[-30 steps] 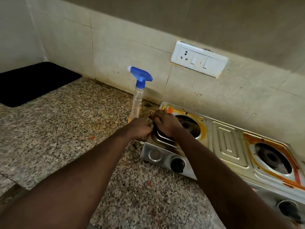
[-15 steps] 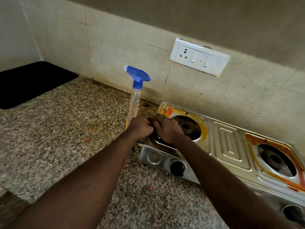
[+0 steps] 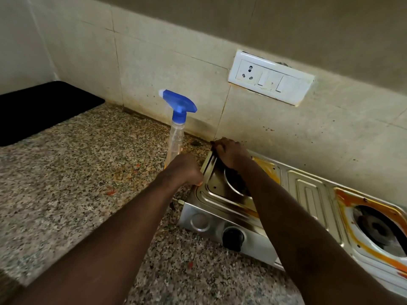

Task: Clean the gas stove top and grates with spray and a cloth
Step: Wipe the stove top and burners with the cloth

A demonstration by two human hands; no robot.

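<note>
Left hand (image 3: 187, 170) clenched on shiny steel stove (image 3: 308, 194) rim; right hand (image 3: 229, 153) gripping its back corner. Clear blue-capped spray bottle (image 3: 176, 137) upright on speckled granite counter (image 3: 66, 172).

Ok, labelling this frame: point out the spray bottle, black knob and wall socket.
spray bottle (image 3: 176, 137): head view, clear body.
black knob (image 3: 233, 238): head view, front face.
wall socket (image 3: 271, 81): head view, white faceplate.

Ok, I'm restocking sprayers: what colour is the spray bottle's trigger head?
Blue; the trigger head tops a clear bottle, seen in the head view.
</note>
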